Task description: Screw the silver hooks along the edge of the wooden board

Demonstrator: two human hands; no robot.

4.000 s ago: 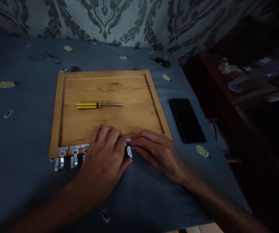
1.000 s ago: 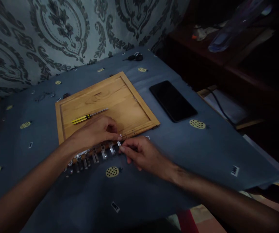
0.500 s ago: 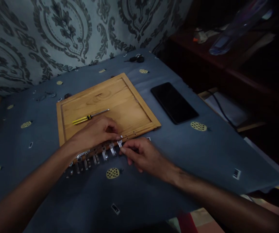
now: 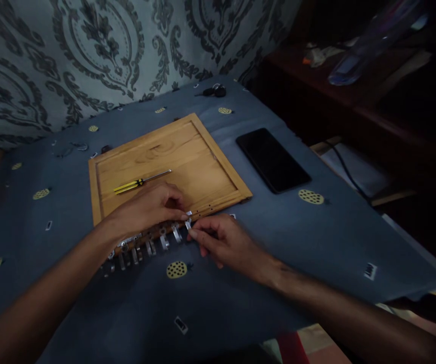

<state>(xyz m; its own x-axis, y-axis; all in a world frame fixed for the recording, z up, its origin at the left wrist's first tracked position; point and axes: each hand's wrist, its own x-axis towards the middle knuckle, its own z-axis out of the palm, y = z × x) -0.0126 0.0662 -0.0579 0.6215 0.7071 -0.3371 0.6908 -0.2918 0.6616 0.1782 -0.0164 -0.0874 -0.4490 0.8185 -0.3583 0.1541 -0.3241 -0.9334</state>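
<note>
A wooden board (image 4: 202,174) with a raised rim lies on a blue cloth. Along its near edge sits a row of several metal hooks (image 4: 153,245). My left hand (image 4: 147,207) rests curled on the board's near rim, fingertips at the last hook (image 4: 188,223) of the row. My right hand (image 4: 221,242) pinches that same hook from the right, fingers pressed together. A yellow-handled screwdriver (image 4: 136,183) lies inside the board, just beyond my left hand.
A black phone (image 4: 273,159) lies right of the board. Keys (image 4: 212,91) sit at the far edge near the patterned curtain. The cloth's right edge drops to dark furniture (image 4: 354,65). Small bits lie scattered at far left (image 4: 77,146).
Since four seconds ago the view has swung left and tilted. In the last second both hands have stayed at the rightmost hook, the right hand nudging it slightly toward the board.
</note>
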